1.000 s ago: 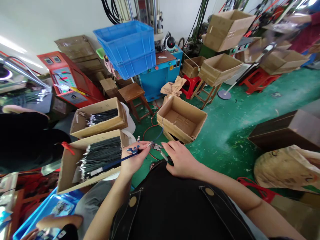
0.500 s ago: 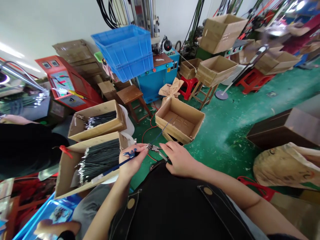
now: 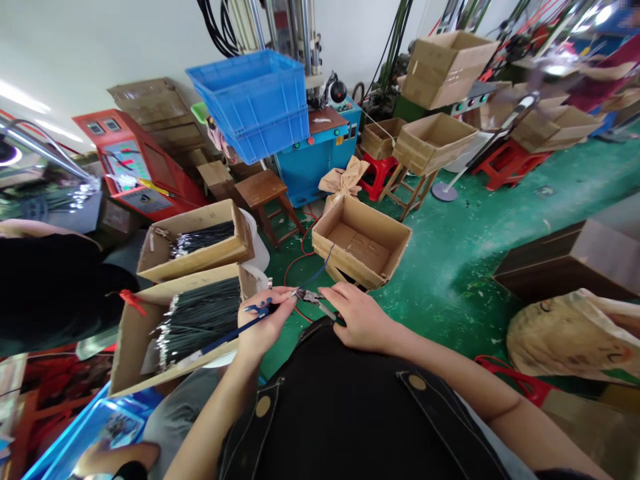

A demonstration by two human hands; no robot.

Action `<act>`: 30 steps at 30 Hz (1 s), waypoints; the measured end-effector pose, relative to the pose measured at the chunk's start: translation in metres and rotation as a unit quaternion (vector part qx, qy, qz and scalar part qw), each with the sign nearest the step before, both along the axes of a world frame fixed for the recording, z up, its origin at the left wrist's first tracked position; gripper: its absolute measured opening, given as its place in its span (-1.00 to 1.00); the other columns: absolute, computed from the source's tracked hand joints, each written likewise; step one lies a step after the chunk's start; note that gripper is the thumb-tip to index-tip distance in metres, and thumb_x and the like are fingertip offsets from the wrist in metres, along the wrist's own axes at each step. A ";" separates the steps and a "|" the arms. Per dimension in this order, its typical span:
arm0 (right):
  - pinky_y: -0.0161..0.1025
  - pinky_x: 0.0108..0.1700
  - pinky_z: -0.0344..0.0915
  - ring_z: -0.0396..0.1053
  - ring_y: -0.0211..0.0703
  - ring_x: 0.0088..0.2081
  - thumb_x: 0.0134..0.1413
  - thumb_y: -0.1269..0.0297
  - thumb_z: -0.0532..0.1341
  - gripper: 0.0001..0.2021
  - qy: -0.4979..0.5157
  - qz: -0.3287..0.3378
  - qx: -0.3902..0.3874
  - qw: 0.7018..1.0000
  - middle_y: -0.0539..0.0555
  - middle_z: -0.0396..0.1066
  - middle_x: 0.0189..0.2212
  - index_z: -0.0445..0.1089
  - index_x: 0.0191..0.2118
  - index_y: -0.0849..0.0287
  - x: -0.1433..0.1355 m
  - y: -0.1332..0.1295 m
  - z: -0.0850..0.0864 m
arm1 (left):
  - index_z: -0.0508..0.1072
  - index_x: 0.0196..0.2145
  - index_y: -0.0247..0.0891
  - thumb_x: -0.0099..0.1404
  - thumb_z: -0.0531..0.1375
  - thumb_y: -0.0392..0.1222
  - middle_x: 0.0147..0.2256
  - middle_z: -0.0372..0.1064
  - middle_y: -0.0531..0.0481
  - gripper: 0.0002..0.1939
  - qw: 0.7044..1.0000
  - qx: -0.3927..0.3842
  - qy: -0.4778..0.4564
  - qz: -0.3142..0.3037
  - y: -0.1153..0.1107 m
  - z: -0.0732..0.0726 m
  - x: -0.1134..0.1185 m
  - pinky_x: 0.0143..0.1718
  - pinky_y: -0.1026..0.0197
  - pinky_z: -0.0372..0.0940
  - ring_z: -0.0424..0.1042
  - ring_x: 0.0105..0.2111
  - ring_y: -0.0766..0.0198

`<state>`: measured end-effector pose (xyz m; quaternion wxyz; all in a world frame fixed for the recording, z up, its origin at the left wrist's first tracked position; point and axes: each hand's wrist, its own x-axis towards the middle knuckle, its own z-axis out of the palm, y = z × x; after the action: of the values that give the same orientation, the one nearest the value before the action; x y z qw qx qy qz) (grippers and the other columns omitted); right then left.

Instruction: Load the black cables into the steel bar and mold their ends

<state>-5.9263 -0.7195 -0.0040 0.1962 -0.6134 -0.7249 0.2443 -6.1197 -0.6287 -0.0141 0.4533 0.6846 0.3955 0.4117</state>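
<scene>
My left hand (image 3: 264, 323) is closed on a dark blue cable (image 3: 225, 341), pinching it near the thumb and fingertips. One stretch of the cable slants down to the left, over a carton. A thinner length curves up from my fingers, its tip in front of an open carton. My right hand (image 3: 363, 319) grips a pair of pliers (image 3: 327, 311) with grey handles. The metal jaws (image 3: 306, 295) meet the cable right at my left fingertips. Whether the jaws bite on it is too small to tell. Both hands are close together in front of my black apron (image 3: 340, 407).
On the left stand cartons of dark cables (image 3: 205, 317) with shiny ends. An open carton (image 3: 380, 253) stands just beyond my hands. Blue crates (image 3: 250, 100) and a wooden stool (image 3: 263, 190) are farther back. A co-worker's arm (image 3: 45, 287) reaches in from the left.
The thin free end of the cable has swung left and now bends upward more. The co-worker's arm on the left has shifted slightly. My hands keep their places.
</scene>
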 end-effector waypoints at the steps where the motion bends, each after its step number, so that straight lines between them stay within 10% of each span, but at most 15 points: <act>1: -0.06 0.10 0.25 0.23 0.01 0.02 -0.05 0.42 0.13 -0.41 0.003 0.000 -0.001 1.000 0.24 0.27 0.01 0.19 0.18 0.31 0.000 0.000 0.000 | 0.44 -0.53 -0.23 0.11 0.31 -0.29 -0.35 0.56 -0.01 -0.87 1.000 0.014 0.003 0.003 0.000 -0.001 0.000 -0.26 0.22 0.42 0.54 -0.32 0.23; 13: -0.10 0.03 0.27 0.26 -0.03 -0.07 -0.13 0.45 0.14 -0.43 0.040 0.006 0.011 0.999 0.22 0.30 -0.08 0.25 0.11 0.31 0.002 0.006 -0.006 | 0.52 -0.34 -0.22 0.22 0.25 -0.25 -0.21 0.54 -0.07 -0.96 0.993 0.047 0.072 -0.081 0.014 0.011 -0.005 -0.07 0.15 0.34 0.49 -0.15 0.20; 18: -0.04 0.07 0.23 0.23 0.02 -0.03 -0.21 0.42 0.17 -0.38 0.046 0.002 0.063 0.997 0.23 0.28 -0.03 0.25 0.12 0.29 0.009 0.004 -0.003 | 0.42 -0.30 -0.22 0.28 0.21 -0.13 -0.43 0.51 0.01 -0.88 0.990 -0.128 -0.053 -0.034 0.013 0.003 0.001 -0.70 0.38 0.01 0.13 -0.72 0.49; 30: -0.06 0.07 0.26 0.27 0.00 -0.02 -0.14 0.43 0.14 -0.42 0.052 -0.011 0.063 0.997 0.22 0.31 -0.04 0.26 0.12 0.28 0.007 0.011 -0.007 | 0.41 -0.33 -0.24 0.25 0.23 -0.07 -0.52 0.44 0.05 -0.82 0.979 -0.180 -0.097 -0.024 0.002 -0.003 0.017 -0.70 0.38 -0.08 0.04 -0.72 0.50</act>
<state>-5.9195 -0.7089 -0.0108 0.2750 -0.5938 -0.7211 0.2276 -6.1028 -0.6264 -0.0173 0.6151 0.5580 0.4001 0.3875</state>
